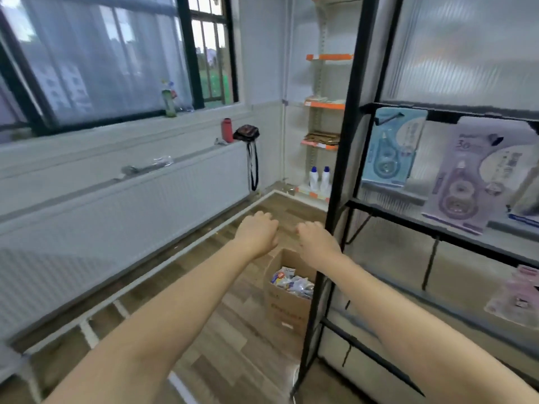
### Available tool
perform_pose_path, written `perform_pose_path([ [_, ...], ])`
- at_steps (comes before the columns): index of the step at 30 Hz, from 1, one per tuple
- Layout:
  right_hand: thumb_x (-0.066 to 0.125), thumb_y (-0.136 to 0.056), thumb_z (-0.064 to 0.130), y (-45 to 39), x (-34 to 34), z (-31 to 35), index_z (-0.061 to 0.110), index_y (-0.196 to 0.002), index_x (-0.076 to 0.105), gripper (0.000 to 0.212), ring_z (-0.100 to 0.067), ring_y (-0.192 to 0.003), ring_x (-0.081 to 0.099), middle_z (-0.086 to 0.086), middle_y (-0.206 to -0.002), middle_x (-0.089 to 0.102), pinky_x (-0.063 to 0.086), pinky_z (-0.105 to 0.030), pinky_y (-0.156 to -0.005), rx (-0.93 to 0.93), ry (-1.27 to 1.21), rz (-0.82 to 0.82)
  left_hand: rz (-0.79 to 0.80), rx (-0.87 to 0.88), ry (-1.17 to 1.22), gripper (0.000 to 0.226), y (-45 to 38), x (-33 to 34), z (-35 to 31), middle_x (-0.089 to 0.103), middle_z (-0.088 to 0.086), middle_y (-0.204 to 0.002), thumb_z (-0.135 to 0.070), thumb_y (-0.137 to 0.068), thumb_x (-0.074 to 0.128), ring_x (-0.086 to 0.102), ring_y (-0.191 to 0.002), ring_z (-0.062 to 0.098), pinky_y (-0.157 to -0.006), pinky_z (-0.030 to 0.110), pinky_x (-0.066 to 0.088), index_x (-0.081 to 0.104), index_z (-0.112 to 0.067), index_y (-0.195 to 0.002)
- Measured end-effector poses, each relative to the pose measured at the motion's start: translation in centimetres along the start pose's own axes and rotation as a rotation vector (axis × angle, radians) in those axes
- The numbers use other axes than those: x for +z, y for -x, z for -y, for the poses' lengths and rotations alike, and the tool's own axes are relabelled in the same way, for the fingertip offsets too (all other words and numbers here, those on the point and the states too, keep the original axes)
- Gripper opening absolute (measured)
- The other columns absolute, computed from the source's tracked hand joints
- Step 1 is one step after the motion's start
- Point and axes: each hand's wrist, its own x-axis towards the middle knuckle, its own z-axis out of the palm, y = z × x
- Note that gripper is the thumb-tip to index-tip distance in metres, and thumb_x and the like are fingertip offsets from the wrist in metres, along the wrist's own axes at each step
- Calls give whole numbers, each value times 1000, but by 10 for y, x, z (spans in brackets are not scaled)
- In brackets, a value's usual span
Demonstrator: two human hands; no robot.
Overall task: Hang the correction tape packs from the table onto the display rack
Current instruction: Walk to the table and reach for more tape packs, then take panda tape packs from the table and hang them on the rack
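Observation:
The black metal display rack [347, 118] stands at the right. A blue correction tape pack [392, 148] hangs on a hook at its upper left, and a purple pack [472, 176] hangs to the right of it. A pink pack [517, 298] hangs lower at the far right edge. Both my arms stretch forward over the floor. My left hand [258, 233] and my right hand [316, 239] hang side by side with loosely curled fingers, holding nothing, just left of the rack's front post. No table is in view.
A cardboard box [287, 304] full of small packets sits on the wooden floor beside the rack's post. A white radiator [122, 211] runs along the left wall under the window. An orange-edged shelf unit [323, 106] with two white bottles [319, 177] stands in the corner.

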Motion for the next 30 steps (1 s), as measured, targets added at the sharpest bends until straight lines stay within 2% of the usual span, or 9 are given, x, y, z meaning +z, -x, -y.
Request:
perform_pose_path([
  [7,43,-93,5,-29,41,173,4,-130,42,37,-29,-125,40,-14,-133,46,39,-37,-98,-368,53,177,254,-422,-12,44,135,33,127,49,13,-131,-37,-96,48,47,-119,30,-94,40,40,50,-9,-129],
  [15,49,-93,13,-50,104,406,7,-132,43,40,-28,-125,44,-12,-135,47,42,-39,-101,-669,14,273,386,-791,-87,50,297,62,285,47,14,-134,-45,-97,45,44,-123,30,-99,43,38,46,-11,-133],
  [22,52,-94,19,-60,151,582,8,-132,44,40,-27,-122,48,-12,-133,50,41,-36,-100,-838,-57,377,441,-976,-42,53,427,87,400,45,14,-139,-45,-96,46,40,-128,31,-101,44,36,43,-10,-136],
  [30,49,-94,18,-84,223,701,8,-141,36,49,-27,-130,37,-11,-139,42,38,-39,-106,-934,8,549,516,-1112,95,46,481,147,492,47,12,-137,-38,-96,45,43,-127,29,-104,44,35,46,-11,-133],
])
